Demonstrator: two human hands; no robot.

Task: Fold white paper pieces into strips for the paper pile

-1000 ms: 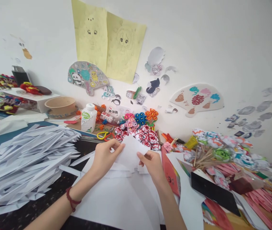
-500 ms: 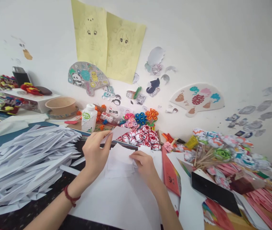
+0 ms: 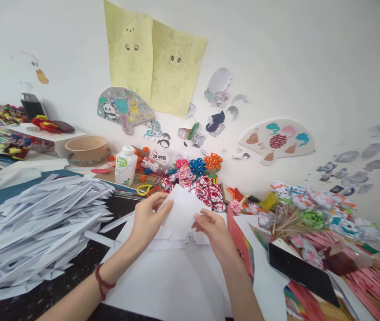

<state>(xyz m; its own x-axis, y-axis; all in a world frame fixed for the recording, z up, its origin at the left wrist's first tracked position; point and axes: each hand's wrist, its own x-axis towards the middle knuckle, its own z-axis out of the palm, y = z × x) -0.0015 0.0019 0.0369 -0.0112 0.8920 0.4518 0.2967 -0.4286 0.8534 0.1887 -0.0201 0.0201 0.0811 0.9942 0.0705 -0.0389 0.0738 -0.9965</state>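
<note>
A small white sheet of paper (image 3: 183,206) stands tilted up before me, its left edge pinched between the thumb and fingers of my left hand (image 3: 149,218). My right hand (image 3: 212,226) is by the sheet's right edge, fingers loosely curled and apart; whether the fingertips touch the paper is hard to tell. Beneath both hands lie more small white paper pieces (image 3: 169,244), partly covered by the held sheet. They rest on a large white sheet (image 3: 166,281) spread over the dark tabletop.
A big heap of folded white paper strips (image 3: 42,227) fills the left side. Behind stand a white bottle (image 3: 125,166), yellow-handled scissors (image 3: 143,190) and red-white paper flowers (image 3: 208,191). To the right lie a black phone (image 3: 303,274), a red packet (image 3: 239,240) and pink strips (image 3: 370,290).
My left hand swung left with a piece of paper, then came back right with a sheet in it. My right hand moved from the paper pieces up to the sheet's right edge.
</note>
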